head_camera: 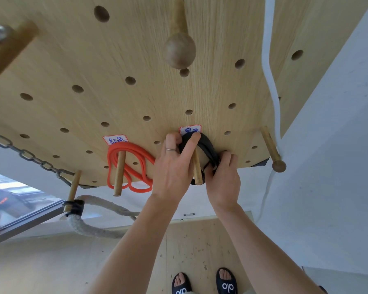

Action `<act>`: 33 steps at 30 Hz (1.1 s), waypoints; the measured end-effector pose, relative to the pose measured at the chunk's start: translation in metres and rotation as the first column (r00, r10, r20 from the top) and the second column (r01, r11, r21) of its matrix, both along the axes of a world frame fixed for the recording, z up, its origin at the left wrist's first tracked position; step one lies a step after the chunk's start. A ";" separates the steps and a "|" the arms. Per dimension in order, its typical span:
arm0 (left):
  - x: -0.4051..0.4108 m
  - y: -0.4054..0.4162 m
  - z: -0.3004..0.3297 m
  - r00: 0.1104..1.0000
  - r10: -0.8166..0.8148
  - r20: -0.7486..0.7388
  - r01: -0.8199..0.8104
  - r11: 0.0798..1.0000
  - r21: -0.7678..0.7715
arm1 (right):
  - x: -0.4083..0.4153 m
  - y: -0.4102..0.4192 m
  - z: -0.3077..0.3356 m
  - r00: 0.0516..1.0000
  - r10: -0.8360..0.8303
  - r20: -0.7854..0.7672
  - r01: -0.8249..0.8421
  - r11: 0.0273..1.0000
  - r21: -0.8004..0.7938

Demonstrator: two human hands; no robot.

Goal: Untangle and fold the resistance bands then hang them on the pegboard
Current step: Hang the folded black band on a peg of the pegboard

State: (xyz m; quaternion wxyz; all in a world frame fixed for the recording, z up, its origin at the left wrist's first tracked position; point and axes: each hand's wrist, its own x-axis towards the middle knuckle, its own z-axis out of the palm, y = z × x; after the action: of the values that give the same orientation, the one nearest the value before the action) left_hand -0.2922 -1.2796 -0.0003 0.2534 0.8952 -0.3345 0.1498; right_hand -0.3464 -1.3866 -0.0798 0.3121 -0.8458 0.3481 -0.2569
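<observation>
While both hands pinch the black band (206,148) over its peg (197,169), seemingly looped, the red band (130,164) hangs beside.

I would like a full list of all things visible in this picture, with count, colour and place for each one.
pegboard: one, light wood, fills the upper view
red band: one, red-orange, folded, hanging on a peg left of the hands
black band: one, black, at the peg between both hands
labels: two, white with red edge, above the bands
chain: one, dark metal, left
thick rope: one, beige, lower left
white cord: one, right
left hand: grips black band
right hand: grips black band
</observation>
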 end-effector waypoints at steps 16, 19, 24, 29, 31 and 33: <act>0.022 0.017 0.023 0.992 -0.114 0.052 0.120 0.986 -0.119 | 0.003 0.006 0.036 0.973 0.069 0.219 -0.061 0.997 -0.043; 0.021 0.014 0.022 0.990 -0.119 0.069 0.127 0.984 -0.124 | 0.006 0.002 0.042 0.959 0.119 0.256 -0.084 0.986 -0.144; 0.019 0.010 0.026 0.985 -0.082 0.151 0.097 0.991 -0.092 | 0.008 -0.008 0.045 0.955 0.136 0.264 -0.067 0.965 -0.253; 0.016 0.009 0.025 0.985 -0.101 0.140 0.116 0.988 -0.103 | 0.009 -0.009 0.044 0.958 0.151 0.245 -0.088 0.964 -0.250; 0.019 0.011 0.026 0.983 -0.132 0.130 0.143 0.986 -0.082 | 0.008 -0.009 0.043 0.958 0.157 0.239 -0.107 0.972 -0.207; 0.022 0.010 0.029 0.972 -0.145 0.185 0.154 0.987 -0.036 | 0.006 -0.009 0.042 0.959 0.150 0.239 -0.106 0.977 -0.185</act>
State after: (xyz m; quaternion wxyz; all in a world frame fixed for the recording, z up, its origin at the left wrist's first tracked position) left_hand -0.2701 -1.2694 0.0284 0.2547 0.8434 -0.4189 0.2197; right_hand -0.3401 -1.3958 -0.0377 0.2963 -0.8507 0.2269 -0.3702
